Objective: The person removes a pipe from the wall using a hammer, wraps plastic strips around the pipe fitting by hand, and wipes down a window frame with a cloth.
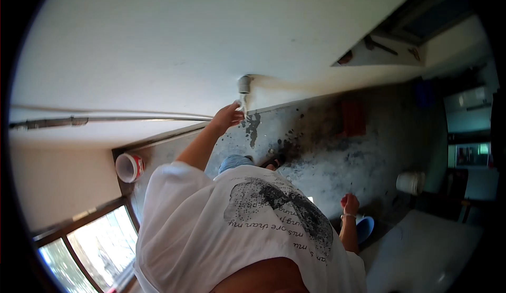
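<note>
My left hand (227, 117) reaches out to the wall, just below a grey pipe elbow (244, 84) that sticks out of it. Its fingers are closed around a thin white piece (242, 103) hanging under the pipe's mouth; what it is made of I cannot make out. Off to the right, my right hand (349, 203) hangs low with curled fingers and a bracelet at the wrist. Whether anything is inside that hand is hidden.
Dark wet patches (254, 129) mark the concrete floor under the pipe. A red-and-white bucket (129, 167) stands left; a blue basin (365, 228) is near my right arm. Farther off are a red object (352, 118) and a pale bucket (410, 183). A pipe (121, 118) runs along the wall.
</note>
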The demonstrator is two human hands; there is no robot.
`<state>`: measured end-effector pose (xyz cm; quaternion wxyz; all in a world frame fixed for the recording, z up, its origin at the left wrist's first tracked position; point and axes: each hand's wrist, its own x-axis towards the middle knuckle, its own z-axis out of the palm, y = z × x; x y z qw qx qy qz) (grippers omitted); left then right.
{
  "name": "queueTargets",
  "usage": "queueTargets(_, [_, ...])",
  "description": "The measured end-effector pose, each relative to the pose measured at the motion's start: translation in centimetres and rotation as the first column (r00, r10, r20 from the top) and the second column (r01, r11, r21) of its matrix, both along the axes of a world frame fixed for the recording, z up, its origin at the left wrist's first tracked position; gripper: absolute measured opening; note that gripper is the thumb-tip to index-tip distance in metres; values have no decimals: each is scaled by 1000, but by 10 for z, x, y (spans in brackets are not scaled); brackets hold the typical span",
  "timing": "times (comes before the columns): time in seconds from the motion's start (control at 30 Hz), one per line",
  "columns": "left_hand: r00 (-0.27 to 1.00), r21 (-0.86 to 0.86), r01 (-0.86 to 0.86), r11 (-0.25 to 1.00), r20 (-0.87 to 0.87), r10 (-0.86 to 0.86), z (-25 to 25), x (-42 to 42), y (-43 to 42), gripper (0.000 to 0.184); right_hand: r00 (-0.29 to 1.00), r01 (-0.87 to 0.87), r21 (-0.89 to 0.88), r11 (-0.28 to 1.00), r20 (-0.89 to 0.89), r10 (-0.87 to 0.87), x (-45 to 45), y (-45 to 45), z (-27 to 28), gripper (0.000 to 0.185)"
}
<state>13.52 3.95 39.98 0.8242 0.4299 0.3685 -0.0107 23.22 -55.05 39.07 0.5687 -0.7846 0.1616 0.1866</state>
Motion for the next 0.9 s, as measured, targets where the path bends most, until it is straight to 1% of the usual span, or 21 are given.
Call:
queueTargets(0.07, [989, 27, -101, 994, -101, 104, -40, -27, -3, 23, 989, 118, -13, 993, -84, -119, -7, -9, -5, 15])
queueTargets(0.1, [968, 65, -103, 993, -221, 115, -58, -41, -3, 20, 983, 169, -16, 985, -74, -170, -20, -18, -14, 15])
queueTargets(0.13, [961, 149, -108, 983, -239, 142, -68, -55, -7, 17, 989, -71, -190, 979, 112, 93, -36, -25, -28, 19])
queueTargets(0.17, [942, 279, 86, 956, -334, 13, -115, -77, 5, 19, 898, -265, -402, 876, 229, 376, -50, -31, -34, 23])
queueTargets(0.2, [848, 447, 356, 821, -524, -82, -123, -94, 6, 18, 922, -257, -493, 831, 132, 364, -65, -26, -24, 27])
queueTargets(0.23, [824, 473, 388, 791, -563, -67, -233, -140, 31, 17, 940, -260, -571, 779, 34, 339, -76, -23, -15, 32])
queueTargets(0.27, [797, 495, 422, 760, -602, -50, -317, -177, 49, 18, 972, -232, -524, 819, -103, 210, -87, -36, -26, 33])
queueTargets(0.3, [670, 554, 740, 381, -657, -345, -301, -198, 69, 14, 990, -120, -329, 937, 34, 139, -105, -59, -57, 30])
queueTargets(0.33, [674, 432, 629, 646, -717, -178, -273, -195, 59, 12, 987, -160, -379, 912, -46, 154, -123, -100, -103, 26])
queueTargets(0.37, [667, 433, 504, 747, -745, -18, -258, -195, 51, 13, 977, -208, -420, 883, -125, 170, -137, -132, -134, 23])
queueTargets(0.43, [669, 437, 277, 856, -727, 155, -197, -173, 17, 15, 985, -63, -304, 951, -171, 10, -164, -143, -130, 18])
queueTargets(0.5, [680, 453, 268, 850, -714, 166, -178, -146, 0, 16, 930, -69, -235, 969, -368, -23, -173, -152, -108, 22])
queueTargets(0.57, [686, 462, 254, 850, -705, 178, -166, -116, -32, 17, 915, -262, -410, 873, -392, 91, -149, -118, -12, 20])
queueTargets(0.6, [706, 438, 259, 861, -694, 141, -158, -94, -49, 17, 922, -255, -405, 878, -376, 95, -141, -132, -10, 20])
queueTargets(0.63, [726, 418, 268, 868, -680, 103, -149, -69, -67, 17, 949, -166, -340, 926, -311, 56, -140, -148, -14, 18])
queueTargets(0.7, [753, 452, 316, 834, -654, 69, -135, -15, -112, 18, 978, 16, -180, 984, -199, -53, -145, -180, -32, 15])
queueTargets(0.77, [851, 427, 391, 815, -506, -143, -146, 32, -140, 21, 949, 232, -31, 972, -210, -233, -152, -221, -62, 17])
queueTargets(0.8, [848, 444, 444, 778, -489, -205, -116, 60, -162, 23, 932, 269, 45, 962, -263, -248, -149, -256, -106, 17])
queueTargets(0.83, [827, 444, 520, 730, -477, -298, -92, 86, -191, 25, 903, 335, 104, 936, -319, -288, -157, -265, -99, 17])
queueTargets(0.87, [858, 533, 504, 680, -399, -323, -138, 102, -190, 27, 888, 348, -74, 935, -293, -354, -165, -271, -95, 18])
queueTargets(0.9, [905, 561, 420, 714, -316, -284, -109, 121, -225, 16, 806, 496, -24, 868, -360, -470, -178, -295, -115, 21])
